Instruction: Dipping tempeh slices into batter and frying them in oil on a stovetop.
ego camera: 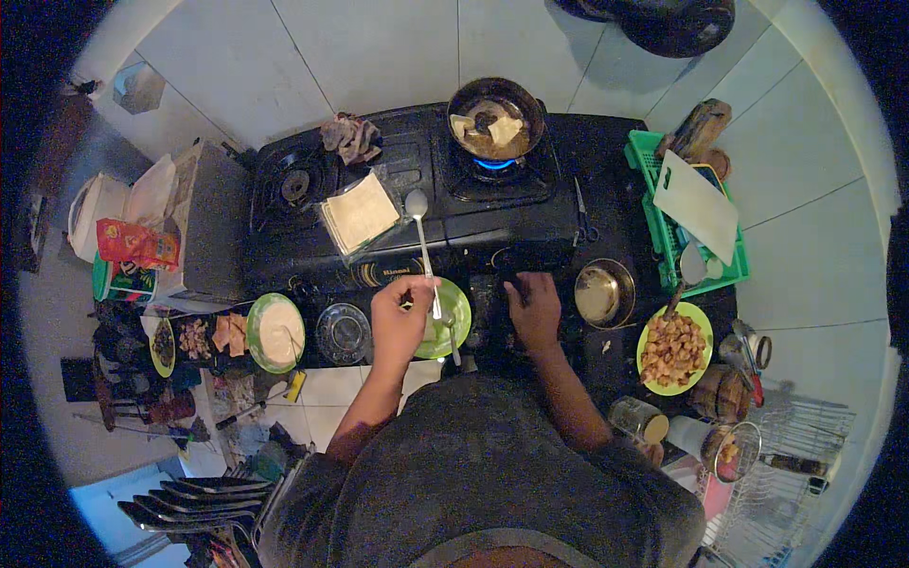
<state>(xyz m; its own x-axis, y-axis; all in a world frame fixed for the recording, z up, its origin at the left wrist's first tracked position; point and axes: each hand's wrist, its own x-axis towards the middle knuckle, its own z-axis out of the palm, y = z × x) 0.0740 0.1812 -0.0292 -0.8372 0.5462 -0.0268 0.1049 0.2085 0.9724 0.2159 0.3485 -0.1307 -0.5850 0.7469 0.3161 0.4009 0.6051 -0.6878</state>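
My left hand point(399, 312) pinches the handle of a long metal spoon point(420, 234), whose bowl points away from me over the stove. Beneath that hand is a green plate point(458, 309) with a second, smaller spoon point(454, 339) on it. My right hand point(536, 312) is at the dark front of the gas stove point(405, 192), thumb apart from the fingers; whether it grips a control there is too dark to see. A stack of square wrapper sheets point(361, 213) lies on the stove. Over a lit blue flame, a frying pan point(490, 145) holds pale folded pieces in oil.
Left of me are a green-rimmed bowl of pale batter point(280, 334) and a glass dish point(344, 332). To the right are a small pot point(603, 292), a plate of browned chunks point(675, 348), scissors point(582, 213) and a green rack point(664, 234). A crumpled cloth point(351, 139) lies at the back.
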